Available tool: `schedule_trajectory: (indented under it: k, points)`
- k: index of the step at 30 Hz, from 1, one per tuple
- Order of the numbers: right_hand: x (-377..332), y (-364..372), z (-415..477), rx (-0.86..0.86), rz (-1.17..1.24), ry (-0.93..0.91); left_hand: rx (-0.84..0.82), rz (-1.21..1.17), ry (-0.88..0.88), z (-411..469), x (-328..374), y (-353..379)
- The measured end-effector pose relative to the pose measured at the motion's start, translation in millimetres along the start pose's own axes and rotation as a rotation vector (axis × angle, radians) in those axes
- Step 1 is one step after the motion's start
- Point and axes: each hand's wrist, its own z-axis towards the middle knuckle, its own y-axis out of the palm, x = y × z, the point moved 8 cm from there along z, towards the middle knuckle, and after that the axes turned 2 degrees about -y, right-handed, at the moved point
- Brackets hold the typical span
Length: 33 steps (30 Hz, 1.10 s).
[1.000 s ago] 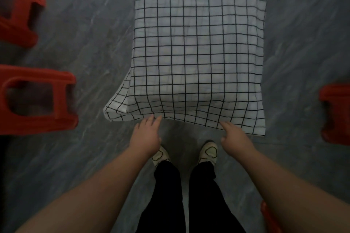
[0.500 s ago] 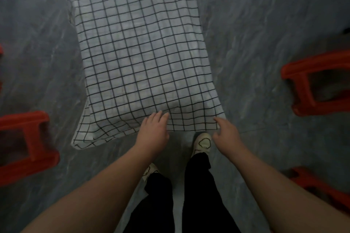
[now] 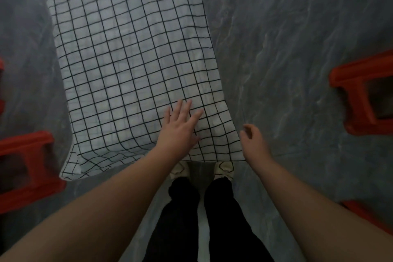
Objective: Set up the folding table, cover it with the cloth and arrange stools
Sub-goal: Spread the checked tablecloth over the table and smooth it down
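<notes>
cloth [image 3: 131,66]: white with a thin black grid. we see it spread flat over a rectangular top that fills the upper left and centre of the frame. its near edge hangs down in soft folds, and its lower left corner droops lowest, towards the floor.
table: hidden under the cloth. only its flat rectangular outline shows through.
left hand [image 3: 180,127]: released, with the fingers straight and spread. the palm lies flat on the cloth near the near right corner of the top, just left of centre frame.
right hand [image 3: 254,142]: relaxed, with the fingers loosely curled and nothing in them. it hangs just beside the cloth's hanging right edge. we cannot tell whether a fingertip touches the fabric.
stools: all are red plastic and stand on the floor, well apart from the cloth. one stool [image 3: 25,168] is at lower left and another [image 3: 361,95] is at the right edge, both showing open frames. a third [image 3: 365,217] is at lower right, partly behind the right forearm. a red sliver [image 3: 1,87] at the far left edge is cut off by the frame.
floor [image 3: 297,27]: dark grey with pale marbled streaks.
person: black trousers [image 3: 176,219] and pale shoes [image 3: 224,168]. the toes sit just under the cloth's near hem at lower centre.
</notes>
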Motion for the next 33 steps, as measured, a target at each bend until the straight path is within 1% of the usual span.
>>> schedule_trajectory:
  k: [3,6,10,16,19,21,23,24,26,28,30,33]
  points:
    - [15,25,25,-0.050,-0.028,0.052,0.005,0.079,0.038,24,-9,15]
    - [26,44,46,-0.065,-0.021,0.093,-0.017,0.099,0.042,40,-19,34]
    - [42,53,62,-0.044,-0.006,0.126,0.063,0.128,0.072,48,-24,52]
    - [50,58,76,-0.016,-0.149,0.072,0.107,0.147,0.060,54,-24,63]
    - [47,71,80,-0.029,-0.283,0.054,0.112,0.152,0.058,54,-25,63]
    - [36,71,74,0.048,-0.277,0.009,0.112,0.152,0.062,52,-24,61]
    - [13,66,58,0.145,-0.206,-0.143,0.121,0.159,0.068,49,-23,58]
    - [0,66,47,0.152,-0.206,-0.236,0.126,0.161,0.072,47,-21,56]
    - [-19,74,27,0.070,-0.268,-0.409,0.139,0.156,0.085,46,-17,51]
    - [-21,89,14,-0.077,-0.313,-0.467,0.152,0.142,0.097,45,-13,48]
    - [-7,101,17,-0.166,-0.322,-0.431,0.159,0.122,0.105,46,-10,50]
    - [0,108,32,-0.179,-0.181,-0.338,0.151,0.127,0.113,50,-8,56]
